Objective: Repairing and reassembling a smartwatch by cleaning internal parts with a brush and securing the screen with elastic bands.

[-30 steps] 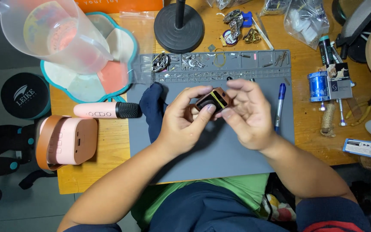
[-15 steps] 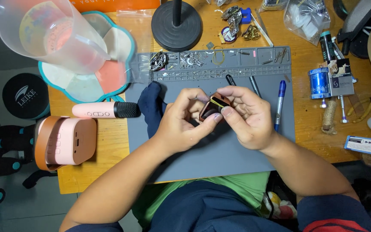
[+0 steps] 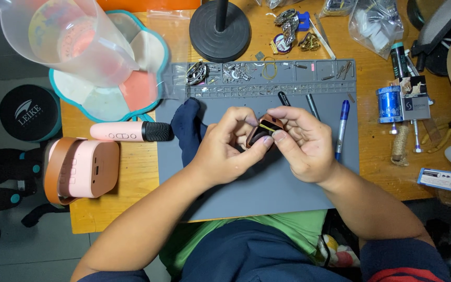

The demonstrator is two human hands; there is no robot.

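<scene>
A broad wooden workbench (image 3: 387,172) fills the room's middle, and on it lies a grey rubber repair mat (image 3: 267,193) with a tray strip along its far edge holding loose screws and small metal bits. To the left of the mat stands a clear plastic measuring jug (image 3: 63,39) over a flower-shaped teal-rimmed tray (image 3: 131,99); nearer the person sits a pink boxy speaker with a brown strap (image 3: 82,168), and beside it a pink microphone with a black mesh head (image 3: 131,131). A round black stand base (image 3: 220,26) sits at the far edge. A dark blue cloth (image 3: 186,128) lies crumpled on the mat's left part, a blue pen (image 3: 342,125) on its right.

Over the middle of the mat, lifted clear of it, both hands meet. The left hand (image 3: 225,151) cups a small brown-and-black rounded casing with a yellow strip (image 3: 263,131), thumb pressed to its near side. The right hand (image 3: 304,146) closes on it from the other side, fingertips pinched narrow at its top edge.

Judging by this, the work is mid-way: the small casing looks partly open or not fully seated, fingers working at its seam, while the screws wait in the tray and the speaker lies untouched.
</scene>
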